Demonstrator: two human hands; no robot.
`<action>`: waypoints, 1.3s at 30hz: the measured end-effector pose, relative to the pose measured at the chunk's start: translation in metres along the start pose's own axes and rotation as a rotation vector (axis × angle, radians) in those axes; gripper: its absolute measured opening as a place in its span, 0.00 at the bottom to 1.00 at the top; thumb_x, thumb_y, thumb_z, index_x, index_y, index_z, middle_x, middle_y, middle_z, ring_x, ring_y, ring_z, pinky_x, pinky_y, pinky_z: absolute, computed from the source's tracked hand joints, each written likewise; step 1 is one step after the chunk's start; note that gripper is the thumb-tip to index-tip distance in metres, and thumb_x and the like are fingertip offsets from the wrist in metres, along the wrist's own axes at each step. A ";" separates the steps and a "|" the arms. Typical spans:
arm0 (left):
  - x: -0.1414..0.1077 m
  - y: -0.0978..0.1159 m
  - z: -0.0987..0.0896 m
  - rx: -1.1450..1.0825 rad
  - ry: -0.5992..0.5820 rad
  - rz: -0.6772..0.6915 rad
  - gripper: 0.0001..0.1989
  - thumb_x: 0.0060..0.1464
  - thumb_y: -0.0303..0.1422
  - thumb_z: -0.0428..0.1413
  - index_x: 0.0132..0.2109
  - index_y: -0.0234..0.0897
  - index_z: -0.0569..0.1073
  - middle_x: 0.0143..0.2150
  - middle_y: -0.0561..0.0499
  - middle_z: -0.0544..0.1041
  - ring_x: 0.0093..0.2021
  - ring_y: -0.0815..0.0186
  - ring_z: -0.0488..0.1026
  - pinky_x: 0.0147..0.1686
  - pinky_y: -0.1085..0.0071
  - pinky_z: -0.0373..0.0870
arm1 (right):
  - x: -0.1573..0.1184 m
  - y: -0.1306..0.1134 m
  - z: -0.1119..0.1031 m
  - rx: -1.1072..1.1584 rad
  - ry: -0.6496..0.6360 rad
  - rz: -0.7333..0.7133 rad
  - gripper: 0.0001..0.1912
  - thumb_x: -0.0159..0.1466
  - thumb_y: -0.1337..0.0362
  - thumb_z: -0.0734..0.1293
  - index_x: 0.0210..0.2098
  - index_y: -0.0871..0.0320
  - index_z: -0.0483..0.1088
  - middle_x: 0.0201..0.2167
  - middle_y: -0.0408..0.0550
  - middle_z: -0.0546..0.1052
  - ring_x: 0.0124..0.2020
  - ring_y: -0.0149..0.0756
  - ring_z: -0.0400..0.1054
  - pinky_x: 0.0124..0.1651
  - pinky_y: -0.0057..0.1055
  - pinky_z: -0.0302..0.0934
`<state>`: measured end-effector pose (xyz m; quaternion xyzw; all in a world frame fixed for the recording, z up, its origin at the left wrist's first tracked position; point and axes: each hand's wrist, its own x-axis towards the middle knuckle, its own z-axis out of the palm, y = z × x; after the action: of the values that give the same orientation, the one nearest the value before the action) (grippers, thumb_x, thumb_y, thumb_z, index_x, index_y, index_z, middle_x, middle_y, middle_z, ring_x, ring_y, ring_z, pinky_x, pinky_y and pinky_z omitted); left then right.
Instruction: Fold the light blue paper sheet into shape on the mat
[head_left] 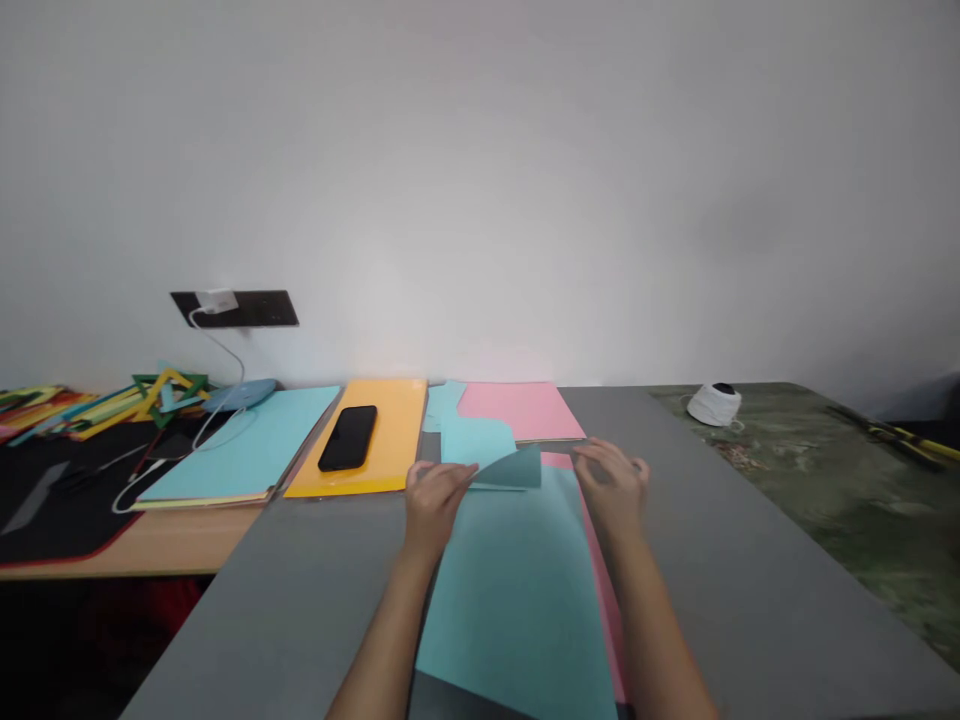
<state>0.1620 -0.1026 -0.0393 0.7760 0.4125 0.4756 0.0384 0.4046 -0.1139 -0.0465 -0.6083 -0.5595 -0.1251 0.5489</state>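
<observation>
A large light-blue paper sheet [517, 580] lies lengthwise in front of me, with a pink sheet [604, 590] showing along its right side. At the far end, a darker shaded paper flap [517, 468] is lifted and bent. My left hand [433, 505] pinches the left tip of this flap between thumb and fingers. Near the sheet's far right corner is my right hand [616, 485], its fingers bent and slightly apart, with nothing visible between them. Just beyond the flap lie smaller light-blue paper pieces [474, 440].
Behind is a pink paper stack [521, 410]. To the left, a black phone [349, 437] rests on a yellow folder [397, 430], beside a light-blue paper stack [247, 440]. A white thread spool [715, 404] stands on the green mottled surface [847, 520] at right.
</observation>
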 end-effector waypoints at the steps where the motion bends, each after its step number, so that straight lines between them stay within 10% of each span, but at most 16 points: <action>1: 0.001 -0.001 0.001 -0.044 0.014 -0.053 0.08 0.49 0.31 0.52 0.37 0.45 0.74 0.34 0.52 0.78 0.34 0.67 0.72 0.44 0.65 0.57 | 0.001 0.004 -0.001 0.048 0.023 0.076 0.09 0.55 0.62 0.60 0.26 0.56 0.70 0.30 0.48 0.76 0.40 0.42 0.67 0.48 0.44 0.45; 4: 0.004 0.000 0.007 -0.256 -0.008 -0.259 0.08 0.47 0.34 0.54 0.34 0.40 0.76 0.32 0.50 0.78 0.31 0.65 0.73 0.36 0.68 0.65 | 0.004 0.002 -0.002 0.345 -0.082 0.258 0.13 0.57 0.58 0.59 0.31 0.57 0.71 0.32 0.50 0.75 0.38 0.40 0.67 0.44 0.39 0.54; 11: 0.002 0.009 0.018 -0.487 -0.220 -0.471 0.10 0.41 0.36 0.57 0.32 0.36 0.76 0.31 0.48 0.78 0.34 0.62 0.73 0.36 0.69 0.68 | -0.003 -0.024 0.004 0.717 -0.767 0.419 0.17 0.52 0.52 0.62 0.30 0.58 0.72 0.25 0.47 0.76 0.25 0.37 0.68 0.25 0.29 0.61; 39: -0.005 -0.007 0.028 -0.557 -0.239 -0.615 0.08 0.38 0.34 0.57 0.21 0.32 0.72 0.17 0.50 0.73 0.18 0.70 0.68 0.18 0.76 0.63 | -0.006 -0.009 0.011 0.625 -0.637 0.362 0.13 0.52 0.55 0.63 0.29 0.56 0.74 0.31 0.47 0.77 0.34 0.40 0.69 0.36 0.35 0.63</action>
<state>0.1787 -0.0917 -0.0611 0.6266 0.4733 0.4418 0.4339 0.3904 -0.1107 -0.0509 -0.5097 -0.5958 0.3391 0.5199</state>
